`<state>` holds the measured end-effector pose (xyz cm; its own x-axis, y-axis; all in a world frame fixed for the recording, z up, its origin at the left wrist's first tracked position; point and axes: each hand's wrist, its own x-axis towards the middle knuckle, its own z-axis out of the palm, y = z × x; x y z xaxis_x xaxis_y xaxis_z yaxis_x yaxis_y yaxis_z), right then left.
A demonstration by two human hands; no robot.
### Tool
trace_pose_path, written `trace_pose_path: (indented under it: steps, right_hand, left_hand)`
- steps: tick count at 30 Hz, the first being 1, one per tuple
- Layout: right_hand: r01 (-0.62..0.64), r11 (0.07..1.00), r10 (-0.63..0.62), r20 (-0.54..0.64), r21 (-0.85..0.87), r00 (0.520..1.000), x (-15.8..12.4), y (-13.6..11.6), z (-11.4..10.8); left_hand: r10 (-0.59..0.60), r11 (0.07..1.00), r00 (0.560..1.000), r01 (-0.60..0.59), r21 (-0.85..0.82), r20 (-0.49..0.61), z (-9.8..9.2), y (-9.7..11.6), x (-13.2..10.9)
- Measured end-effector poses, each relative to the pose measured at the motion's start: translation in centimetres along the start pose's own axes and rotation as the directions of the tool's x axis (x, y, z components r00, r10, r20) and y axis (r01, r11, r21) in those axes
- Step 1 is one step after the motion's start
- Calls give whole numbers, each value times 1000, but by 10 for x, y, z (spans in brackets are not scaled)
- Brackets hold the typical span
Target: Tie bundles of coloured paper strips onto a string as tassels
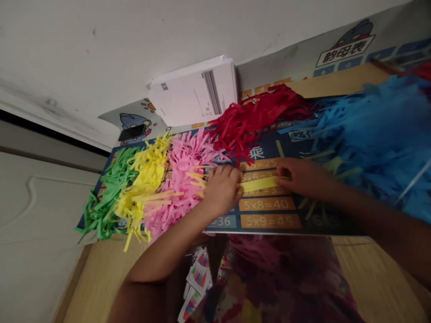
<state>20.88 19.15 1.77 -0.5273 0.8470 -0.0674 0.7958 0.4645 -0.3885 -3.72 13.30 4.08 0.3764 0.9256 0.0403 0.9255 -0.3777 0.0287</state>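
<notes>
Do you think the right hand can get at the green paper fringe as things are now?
Probably not directly. The right hand is at the end of a yellow paper strip, and the left hand and pink paper fringe lie between it and the green paper fringe.

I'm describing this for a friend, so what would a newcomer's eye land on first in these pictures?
Shaggy paper fringes come first: green, yellow, pink and red run across a multiplication-table poster, with a big blue mass at the right. At the centre, the left hand and right hand hold a yellow paper strip across the poster. A white packet sits near the top.
</notes>
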Motion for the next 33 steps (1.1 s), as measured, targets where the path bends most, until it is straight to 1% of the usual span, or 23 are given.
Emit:
trace_pose_path:
  steps: [1, 2, 3, 4, 5, 6, 7, 9, 13, 16, 19, 22, 24, 25, 28, 31, 33]
  right_hand:
    - [51, 997, -53, -52, -51, 997, -2, -2, -1]
    - [116, 985, -129, -100, -125, 987, -5, -5, -2]
    - [189, 959, -220, -134, -214, 966, -7, -9, -3]
    - [261, 918, -314, -144, -300, 939, -10, -13, -4]
    - [319, 875, -389, -136, -365, 911, -13, -17, -6]
    - [367, 840, -445, -119, -401, 888, -15, -20, -7]
    - [407, 814, -483, -96, -414, 870, -16, -24, -7]
    - [465, 785, -528, -48, -408, 848, -16, -29, -6]
    - [503, 770, -544, 10, -392, 839, -8, -30, -3]
    - [479, 787, -531, -31, -389, 847, -6, -29, -3]
    - [476, 783, -551, -92, -400, 829, -9, -33, 0]
    - [481, 780, -563, -113, -400, 819, -15, -30, 7]
    - [456, 803, -537, -133, -384, 833, -18, -21, 12]
    - [437, 823, -513, -143, -364, 846, -19, -16, 14]
    - [341, 908, -383, -149, -245, 912, -18, -3, 16]
    - [257, 956, -275, -130, -141, 952, -10, 1, 12]
    - [234, 970, -239, -85, -69, 967, -3, 1, 9]
  left_hand:
    - [122, 992, 992, -119, 46, -46, 0, 1, -2]
    - [249, 965, 966, -242, 99, -65, 0, 3, -3]
    - [357, 926, 932, -346, 148, -56, 0, 5, -5]
    - [429, 890, 903, -416, 188, -30, 0, 7, -6]
    - [462, 867, 887, -451, 214, 0, -1, 9, -6]
    - [469, 858, 883, -461, 226, 22, -1, 12, -7]
    - [462, 860, 886, -457, 228, 36, -2, 15, -6]
    - [421, 884, 906, -421, 203, 43, -2, 20, -4]
    - [316, 936, 948, -316, 152, 31, 0, 24, 2]
    - [300, 944, 954, -295, 149, -12, 2, 20, 5]
    - [300, 945, 950, -283, 165, -90, 7, 15, 3]
    - [307, 945, 934, -277, 172, -184, 13, 9, -6]
    - [296, 952, 927, -266, 152, -232, 16, 3, -14]
    - [274, 960, 930, -248, 131, -245, 17, 0, -18]
    - [137, 990, 958, -140, 4, -253, 18, -8, -26]
    - [-34, 987, 981, 3, -163, -190, 16, -11, -25]
    - [-113, 970, 986, 82, -230, -124, 15, -10, -21]
